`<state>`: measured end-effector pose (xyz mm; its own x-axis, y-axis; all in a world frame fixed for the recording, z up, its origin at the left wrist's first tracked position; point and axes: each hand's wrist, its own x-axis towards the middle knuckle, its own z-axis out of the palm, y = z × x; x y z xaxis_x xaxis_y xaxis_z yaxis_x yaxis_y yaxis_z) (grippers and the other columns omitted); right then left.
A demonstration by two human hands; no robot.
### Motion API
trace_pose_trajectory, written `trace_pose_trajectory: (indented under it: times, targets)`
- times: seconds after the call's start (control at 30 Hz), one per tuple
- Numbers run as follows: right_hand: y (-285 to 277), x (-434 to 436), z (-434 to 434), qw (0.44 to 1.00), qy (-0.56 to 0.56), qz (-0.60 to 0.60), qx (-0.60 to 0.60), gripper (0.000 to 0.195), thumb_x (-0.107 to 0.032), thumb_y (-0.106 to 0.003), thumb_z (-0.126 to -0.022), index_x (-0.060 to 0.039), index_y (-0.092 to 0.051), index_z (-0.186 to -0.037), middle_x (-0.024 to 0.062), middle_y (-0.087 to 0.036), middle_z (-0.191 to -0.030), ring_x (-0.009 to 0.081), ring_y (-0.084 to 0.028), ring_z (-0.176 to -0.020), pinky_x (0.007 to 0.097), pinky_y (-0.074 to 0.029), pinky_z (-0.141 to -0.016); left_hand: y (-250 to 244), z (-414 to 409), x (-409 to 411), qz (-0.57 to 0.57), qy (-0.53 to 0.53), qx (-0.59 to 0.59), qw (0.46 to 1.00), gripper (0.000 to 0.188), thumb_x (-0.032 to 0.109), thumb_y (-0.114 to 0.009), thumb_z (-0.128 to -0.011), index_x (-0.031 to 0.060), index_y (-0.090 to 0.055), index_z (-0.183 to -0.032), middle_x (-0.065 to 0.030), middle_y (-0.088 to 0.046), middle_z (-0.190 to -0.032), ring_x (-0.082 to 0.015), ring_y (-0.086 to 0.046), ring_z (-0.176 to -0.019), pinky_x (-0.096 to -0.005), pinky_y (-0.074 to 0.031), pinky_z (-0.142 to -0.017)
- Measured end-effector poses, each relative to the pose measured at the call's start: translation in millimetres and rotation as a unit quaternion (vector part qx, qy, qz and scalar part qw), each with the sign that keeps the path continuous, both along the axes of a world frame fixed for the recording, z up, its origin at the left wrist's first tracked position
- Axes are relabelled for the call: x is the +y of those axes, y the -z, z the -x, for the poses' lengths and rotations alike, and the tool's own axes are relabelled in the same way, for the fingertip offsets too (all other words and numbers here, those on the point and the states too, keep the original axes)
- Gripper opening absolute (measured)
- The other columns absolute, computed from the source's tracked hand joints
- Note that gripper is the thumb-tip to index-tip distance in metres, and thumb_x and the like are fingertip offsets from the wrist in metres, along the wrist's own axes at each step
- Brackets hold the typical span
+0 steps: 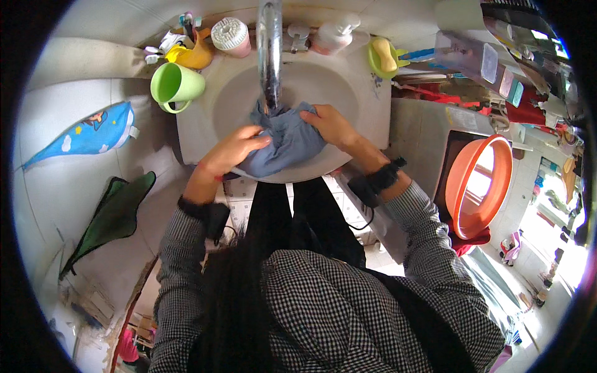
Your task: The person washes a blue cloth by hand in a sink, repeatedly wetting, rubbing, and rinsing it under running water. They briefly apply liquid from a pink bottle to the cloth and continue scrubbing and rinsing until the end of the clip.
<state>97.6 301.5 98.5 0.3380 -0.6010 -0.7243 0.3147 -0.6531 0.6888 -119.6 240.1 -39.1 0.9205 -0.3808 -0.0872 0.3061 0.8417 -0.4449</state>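
A grey-blue cloth (294, 140) hangs between my hands, over the front of the white wash basin (336, 84). Its upper edge lies under the end of the chrome faucet spout (269, 56). My left hand (235, 147) grips the cloth's left side, thumb and fingers on the fabric. On the other side my right hand (331, 123) pinches the upper right edge, thumb on top. The lower part of the cloth is bunched against the basin's front rim. Whether water is running from the spout is hard to tell.
On the basin's back ledge stand a green mug (196, 86), an orange toothbrush holder (200, 53), a pink cup with white lid (231, 37), a pump bottle (336, 35) and a green soap dish (380, 65). An orange plastic washbasin (454, 186) rests on a washing machine at right.
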Motion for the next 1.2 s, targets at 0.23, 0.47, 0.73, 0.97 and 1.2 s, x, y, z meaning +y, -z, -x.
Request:
trace_pose_trajectory:
  times: [0.23,0.47,0.73,0.97,1.2]
  targets:
    - [11,74,27,0.975,0.141,-0.14,-0.097,0.028,-0.024,-0.053,-0.098,0.0016,-0.063,-0.105,-0.0045,-0.061,-0.09,0.0057,-0.051,-0.079,0.0238,-0.044,-0.074,13,45,59,0.072,-0.063,0.101,0.99,0.035,0.024,-0.062,-0.091,-0.006,-0.058,-0.107,-0.0033,-0.061,-0.098,-0.0087,-0.056,-0.088,-0.0211,-0.044,-0.079]
    - [-3,-56,-28,0.941,0.093,0.184,-0.267,0.032,-0.028,-0.058,-0.092,0.0027,-0.064,-0.097,0.0122,-0.066,-0.086,0.021,-0.062,-0.079,0.0305,-0.049,-0.068,-6,-41,-50,-0.002,0.204,0.001,0.979,0.034,0.025,-0.057,-0.088,-0.0073,-0.064,-0.097,-0.0136,-0.064,-0.103,-0.0197,-0.061,-0.09,-0.0311,-0.047,-0.079]
    - [15,-116,-58,0.958,-0.248,0.142,0.002,0.041,-0.031,-0.049,-0.094,0.0047,-0.054,-0.114,0.0254,-0.064,-0.101,0.0432,-0.062,-0.097,0.0498,-0.048,-0.083,-20,-112,-131,-0.529,0.173,0.087,0.827,0.03,0.025,-0.057,-0.086,0.001,-0.058,-0.104,-0.0188,-0.057,-0.104,-0.034,-0.052,-0.105,-0.0437,-0.041,-0.09]
    - [33,-148,-43,0.917,-0.369,0.153,0.017,0.037,-0.032,-0.041,-0.097,0.0011,-0.055,-0.105,0.023,-0.065,-0.096,0.0395,-0.065,-0.084,0.0489,-0.051,-0.074,-59,-112,-143,-0.65,0.012,-0.02,0.76,0.068,0.044,-0.053,-0.089,0.0117,-0.033,-0.145,-0.0174,-0.018,-0.153,-0.0317,-0.015,-0.143,-0.0487,-0.017,-0.114]
    - [38,-165,-49,0.868,-0.42,0.167,0.208,0.028,-0.024,-0.049,-0.091,-0.0047,-0.068,-0.096,0.0169,-0.066,-0.102,0.0322,-0.066,-0.092,0.0438,-0.054,-0.072,-47,-115,-142,-0.647,-0.003,-0.075,0.759,0.086,0.058,-0.053,-0.085,0.0081,-0.025,-0.149,-0.0177,-0.007,-0.157,-0.0302,-0.004,-0.146,-0.0494,-0.003,-0.116]
